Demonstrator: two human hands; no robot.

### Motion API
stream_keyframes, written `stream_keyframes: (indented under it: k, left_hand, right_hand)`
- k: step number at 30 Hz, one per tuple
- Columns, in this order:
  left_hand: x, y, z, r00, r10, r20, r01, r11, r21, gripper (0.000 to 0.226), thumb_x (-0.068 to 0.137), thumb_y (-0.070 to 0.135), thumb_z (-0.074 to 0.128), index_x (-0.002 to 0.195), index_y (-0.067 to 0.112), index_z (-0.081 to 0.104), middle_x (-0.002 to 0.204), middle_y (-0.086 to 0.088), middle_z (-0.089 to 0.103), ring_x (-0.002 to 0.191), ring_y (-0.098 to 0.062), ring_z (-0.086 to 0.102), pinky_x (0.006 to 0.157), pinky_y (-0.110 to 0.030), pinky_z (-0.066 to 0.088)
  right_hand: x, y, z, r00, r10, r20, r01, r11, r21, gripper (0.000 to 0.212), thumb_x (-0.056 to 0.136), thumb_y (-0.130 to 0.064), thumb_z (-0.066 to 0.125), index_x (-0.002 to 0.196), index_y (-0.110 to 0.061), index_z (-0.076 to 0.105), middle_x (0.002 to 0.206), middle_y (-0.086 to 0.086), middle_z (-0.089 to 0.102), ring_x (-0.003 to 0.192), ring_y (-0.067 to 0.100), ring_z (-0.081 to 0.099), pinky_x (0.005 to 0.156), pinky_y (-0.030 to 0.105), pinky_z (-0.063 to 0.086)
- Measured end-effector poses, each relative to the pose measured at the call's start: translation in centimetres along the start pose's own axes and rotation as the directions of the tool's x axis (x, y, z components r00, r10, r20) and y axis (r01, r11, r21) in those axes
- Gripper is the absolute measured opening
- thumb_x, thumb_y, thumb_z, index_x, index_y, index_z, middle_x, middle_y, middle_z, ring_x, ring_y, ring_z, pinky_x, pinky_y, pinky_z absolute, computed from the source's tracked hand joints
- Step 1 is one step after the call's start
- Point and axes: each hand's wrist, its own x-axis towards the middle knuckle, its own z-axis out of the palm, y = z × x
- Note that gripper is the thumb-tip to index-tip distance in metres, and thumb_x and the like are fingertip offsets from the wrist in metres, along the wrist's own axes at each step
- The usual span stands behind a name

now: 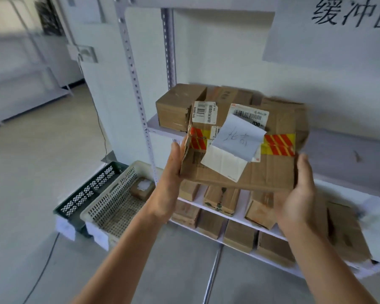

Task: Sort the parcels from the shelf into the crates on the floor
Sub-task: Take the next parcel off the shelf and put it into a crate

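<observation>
I hold a flat cardboard parcel (270, 170) up in front of the white metal shelf (329, 145). It carries shipping labels, red-and-yellow tape and a loose white slip with handwriting. My left hand (173, 170) grips its left edge and my right hand (298, 198) grips its lower right corner, fingers underneath. More brown parcels (178, 106) sit on the upper shelf board behind it, and several others fill the lower boards. A white crate (110, 207) on the floor to the left holds one small box (142, 188); a dark green crate (86, 191) stands beside it.
A slotted shelf upright (138, 93) runs down just left of the held parcel. A cable (42, 268) trails across the grey floor near the crates. Another white rack (31, 84) stands at the far left. A handwritten sign (349, 14) hangs on the wall.
</observation>
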Motion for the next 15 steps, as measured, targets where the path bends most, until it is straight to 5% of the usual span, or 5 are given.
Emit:
stream_keyframes:
  k: [2, 5, 6, 9, 15]
  left_hand:
    - [-2.0, 0.0, -3.8, 0.996, -0.028, -0.088, 0.027, 1.0, -0.013, 0.067, 0.112, 0.061, 0.006, 0.155, 0.042, 0.053, 0.155, 0.01, 0.062, 0.148, -0.012, 0.053, 0.119, -0.034, 0.041]
    - [-4.0, -0.7, -9.2, 0.982, -0.042, -0.184, 0.05, 0.998, 0.037, 0.084, 0.106, 0.074, 0.012, 0.155, 0.021, 0.054, 0.119, 0.005, 0.075, 0.111, -0.014, 0.069, 0.12, -0.061, 0.035]
    - [-4.5, -0.9, -10.8, 0.976, -0.054, -0.21, 0.063, 0.997, 0.035, 0.084, 0.104, 0.077, 0.015, 0.153, 0.024, 0.057, 0.12, 0.008, 0.076, 0.112, -0.011, 0.07, 0.112, -0.043, 0.037]
    - [-5.5, -1.5, -15.6, 0.946, -0.119, -0.303, 0.12, 0.993, -0.013, 0.074, 0.103, 0.077, 0.018, 0.153, 0.04, 0.059, 0.151, 0.007, 0.067, 0.141, -0.01, 0.06, 0.113, -0.037, 0.039]
    - [-4.4, -3.4, -26.3, 0.885, -0.192, -0.425, 0.187, 0.981, -0.053, 0.072, 0.106, 0.069, 0.015, 0.148, 0.037, 0.064, 0.149, 0.002, 0.069, 0.141, -0.013, 0.062, 0.113, -0.039, 0.04]
  right_hand:
    - [-0.6, 1.5, 3.6, 0.999, 0.026, 0.045, -0.027, 0.999, 0.023, 0.068, 0.08, -0.088, 0.056, 0.125, -0.041, 0.078, 0.128, -0.005, 0.077, 0.124, 0.016, 0.07, 0.114, 0.048, 0.045]
    - [-0.2, 4.6, 8.3, 0.98, 0.139, 0.142, -0.146, 0.989, 0.036, 0.046, 0.094, -0.069, 0.049, 0.116, -0.044, 0.081, 0.126, -0.007, 0.078, 0.12, 0.009, 0.072, 0.105, 0.036, 0.047]
    - [0.0, 5.6, 9.9, 0.978, 0.159, 0.138, -0.167, 0.985, 0.046, 0.05, 0.095, -0.068, 0.049, 0.121, -0.039, 0.08, 0.128, -0.005, 0.077, 0.122, 0.011, 0.071, 0.102, 0.035, 0.049]
    - [0.2, 8.9, 14.8, 0.953, 0.237, 0.189, -0.247, 0.968, 0.034, 0.053, 0.097, -0.069, 0.046, 0.128, -0.034, 0.073, 0.127, -0.006, 0.078, 0.122, 0.012, 0.071, 0.098, 0.033, 0.051]
    - [2.3, 17.5, 24.2, 0.917, 0.3, 0.263, -0.316, 0.949, 0.018, 0.071, 0.09, -0.073, 0.051, 0.143, -0.029, 0.064, 0.131, -0.005, 0.076, 0.124, 0.011, 0.07, 0.097, 0.027, 0.057]
